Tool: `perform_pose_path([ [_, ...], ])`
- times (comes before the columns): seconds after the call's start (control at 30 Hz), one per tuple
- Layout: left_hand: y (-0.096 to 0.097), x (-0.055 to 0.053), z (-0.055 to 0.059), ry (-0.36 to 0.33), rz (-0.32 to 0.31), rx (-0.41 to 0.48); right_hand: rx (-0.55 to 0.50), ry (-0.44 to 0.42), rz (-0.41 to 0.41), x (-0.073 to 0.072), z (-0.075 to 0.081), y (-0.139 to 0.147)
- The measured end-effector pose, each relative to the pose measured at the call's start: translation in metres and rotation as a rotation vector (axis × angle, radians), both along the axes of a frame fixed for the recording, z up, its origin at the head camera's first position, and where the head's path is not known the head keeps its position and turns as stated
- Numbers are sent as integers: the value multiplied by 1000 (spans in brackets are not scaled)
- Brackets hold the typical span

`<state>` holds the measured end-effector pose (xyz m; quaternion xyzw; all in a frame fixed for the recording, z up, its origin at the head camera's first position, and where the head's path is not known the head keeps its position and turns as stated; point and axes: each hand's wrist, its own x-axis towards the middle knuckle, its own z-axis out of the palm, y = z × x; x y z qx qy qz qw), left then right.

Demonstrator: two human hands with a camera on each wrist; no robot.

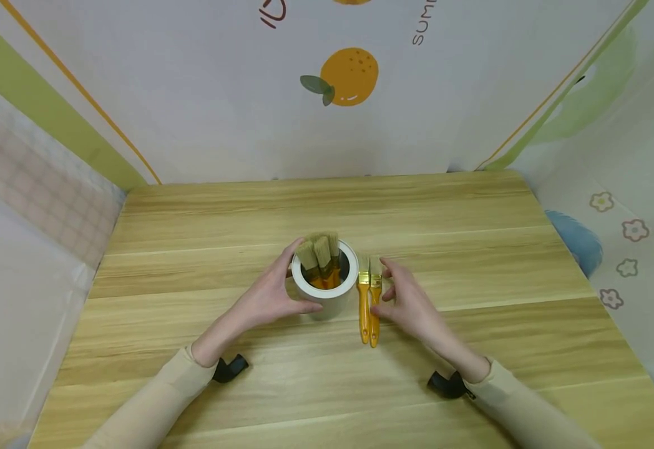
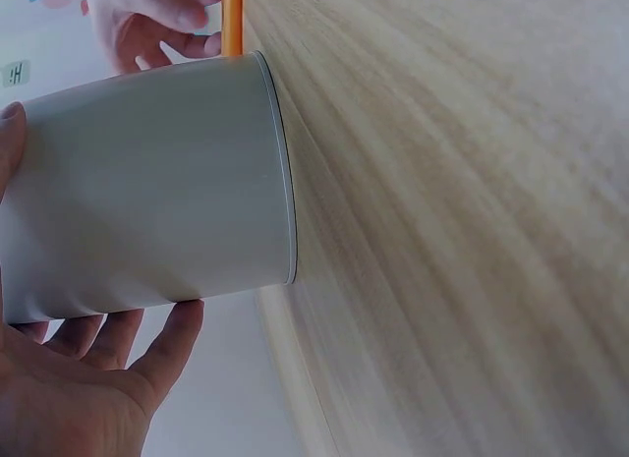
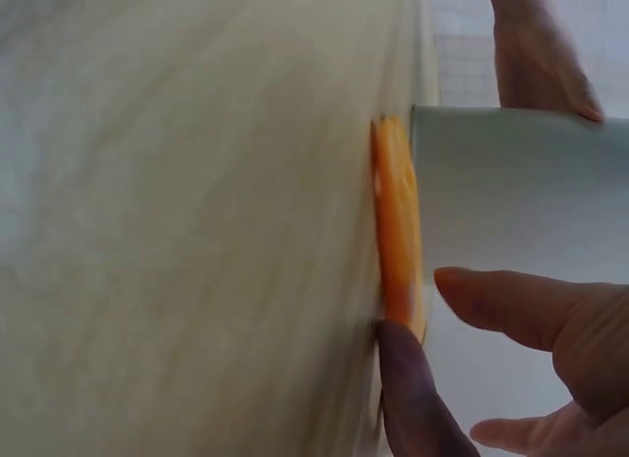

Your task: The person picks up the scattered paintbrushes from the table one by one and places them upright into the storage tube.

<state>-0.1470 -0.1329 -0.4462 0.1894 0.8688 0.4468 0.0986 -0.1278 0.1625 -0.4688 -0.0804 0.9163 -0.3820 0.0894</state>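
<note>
My left hand (image 1: 268,298) holds a round grey container (image 2: 152,192) with a white rim, thumb at the near side and fingers curved round the far side. Inside it several flat paintbrushes (image 1: 322,252) stand bristles up, leaning to the left. Beside the container, on its right, two more paintbrushes (image 1: 364,305) with orange handles lie side by side on the table. My right hand (image 1: 408,302) is at the right one of this pair, thumb by the handle and fingertips near the bristles. In the right wrist view a fingertip meets the orange handle (image 3: 398,211), with another finger apart from it.
The wood-grain table (image 1: 192,218) reaches back to a white wall covering with a printed orange (image 1: 351,76). Printed sheets hang at both sides. A black device sits at each wrist, one by the left sleeve (image 1: 183,377), one by the right sleeve (image 1: 498,390).
</note>
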Motion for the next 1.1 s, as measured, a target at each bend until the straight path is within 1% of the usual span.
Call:
perform_pose_path([
  [0.2, 0, 0, 1, -4, 1, 2, 45, 9, -22, 1, -1, -5],
  [0.5, 1, 0, 1, -4, -1, 2, 61, -15, -30, 1, 0, -6],
  [0.67, 1, 1, 0, -6, 0, 4, 44, -45, -39, -1, 3, -3],
  [0.77, 1, 1, 0, -8, 2, 8, 21, -44, -39, -3, 6, 2],
  [0.87, 1, 1, 0, -12, 1, 13, -8, -21, -34, -5, 12, 7],
  [0.93, 1, 1, 0, -15, 0, 16, -24, 9, -35, -8, 18, 10],
  [1.0, 0, 1, 0, -16, -1, 17, -43, 56, -35, -10, 25, 12],
  [1.1, 0, 1, 0, -13, -2, 15, -104, 135, -50, -15, 39, 14],
])
